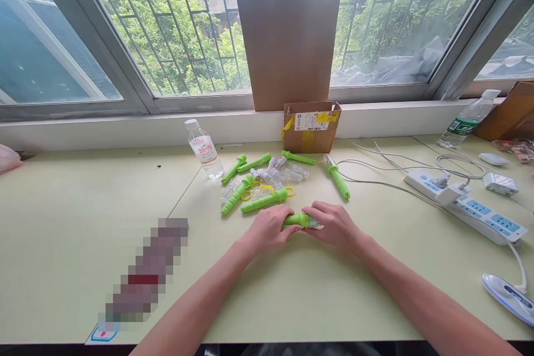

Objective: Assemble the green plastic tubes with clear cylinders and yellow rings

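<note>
My left hand (pixel 272 226) is closed around a green plastic handle (pixel 294 219), which lies roughly level just above the table. At its right end sits a clear ribbed cap (pixel 311 222), with a yellow ring (pixel 303 219) between the two. The fingers of my right hand (pixel 334 225) are wrapped round that cap and partly hide it. Beyond my hands lie several loose green handles (pixel 265 201) with threaded ends, a pile of clear ribbed caps (pixel 272 179), small white pieces (pixel 273 163) and yellow rings (pixel 246 196). One green handle (pixel 340 182) with a clear tip lies apart, to the right.
A cardboard box (pixel 311 139) stands against the window ledge. Water bottles stand at left (pixel 204 150) and far right (pixel 469 119). A white power strip (pixel 465 206) with cables lies to the right. A blurred-out item (pixel 146 270) lies at the left front.
</note>
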Tool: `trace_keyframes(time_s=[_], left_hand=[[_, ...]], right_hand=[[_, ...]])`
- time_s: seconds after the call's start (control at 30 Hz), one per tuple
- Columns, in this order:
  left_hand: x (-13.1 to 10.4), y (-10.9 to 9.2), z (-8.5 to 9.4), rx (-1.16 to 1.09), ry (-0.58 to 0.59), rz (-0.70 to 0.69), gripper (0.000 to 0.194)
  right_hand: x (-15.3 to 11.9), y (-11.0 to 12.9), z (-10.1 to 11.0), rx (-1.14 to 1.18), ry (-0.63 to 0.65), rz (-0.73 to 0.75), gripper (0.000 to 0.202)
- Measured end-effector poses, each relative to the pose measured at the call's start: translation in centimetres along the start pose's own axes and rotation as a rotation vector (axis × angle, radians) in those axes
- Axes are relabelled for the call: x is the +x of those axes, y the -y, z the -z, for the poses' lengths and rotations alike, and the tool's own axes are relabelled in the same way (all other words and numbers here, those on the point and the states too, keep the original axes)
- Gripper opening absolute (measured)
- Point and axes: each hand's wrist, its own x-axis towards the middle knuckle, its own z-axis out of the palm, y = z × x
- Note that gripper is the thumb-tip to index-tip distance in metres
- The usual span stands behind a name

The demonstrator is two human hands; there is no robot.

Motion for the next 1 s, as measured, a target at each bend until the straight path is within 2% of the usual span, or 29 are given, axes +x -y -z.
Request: trace_keyframes(time_s=[0.27,0.5,0.6,0.9,1.0], left_hand=[[-0.1,-0.2,-0.2,-0.04,-0.019,0.029,0.019],[-0.1,-0.5,-0.5,0.103,-0.022,-0.014,0.013],[-0.1,-0.6,-0.6,0.164,-0.023,-0.054,0.012],[0.0,-0.6,-0.4,0.291,-0.133,-0.214,0.018],[0.1,-0.6,-0.4,0.352,-0.145,-0.229,0.018]], right_hand=[[0.0,0.0,0.1,0.033,0.067,-0.032,0.024],[0.0,0.3,0.4,0.105,0.108,-0.088,0.029],[0.0,0.4,0.5,0.133,0.122,-0.12,0.027],[0.5,0.7,1.2,0.365,0.15,-0.188,0.025],[0.4,0.6,0.9,0.351,0.131,-0.205,0.025]])
